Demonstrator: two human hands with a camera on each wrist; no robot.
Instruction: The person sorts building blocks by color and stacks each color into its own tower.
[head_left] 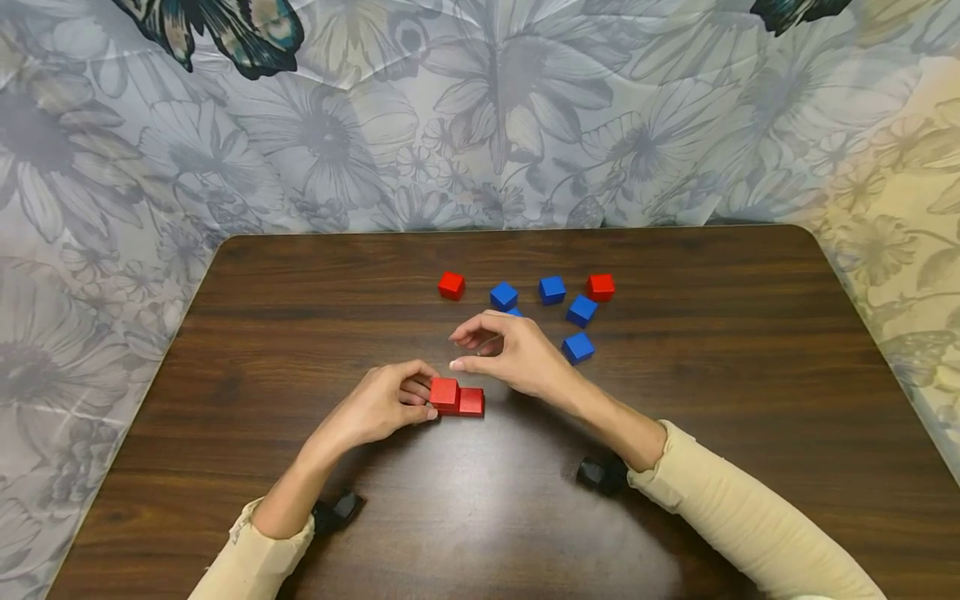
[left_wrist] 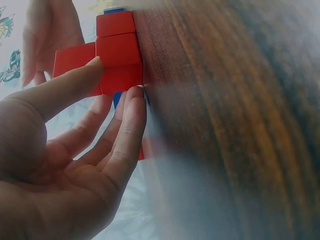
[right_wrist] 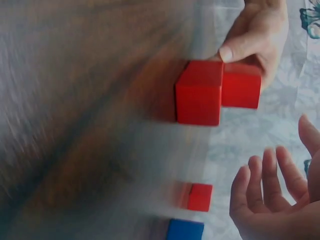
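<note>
On the table, my left hand [head_left: 386,404] has its thumb and fingers round the left side of a small stack of red blocks. One red block [head_left: 444,392] sits raised at the left of the stack, and a lower red block [head_left: 472,402] adjoins it on the right. The left wrist view shows my thumb pressed to the red faces [left_wrist: 117,50], with fingertips at the block's lower edge. My right hand [head_left: 517,354] hovers just behind and right of the stack, fingers loosely curved and holding nothing. A blue block [head_left: 514,312] is mostly hidden behind it.
Farther back lie loose blocks: a red one [head_left: 452,286] at left, another red one [head_left: 601,287] at right, and several blue ones, such as the blue block [head_left: 578,348] beside my right wrist. The dark wooden table [head_left: 712,333] ends at a flowered cloth [head_left: 510,125].
</note>
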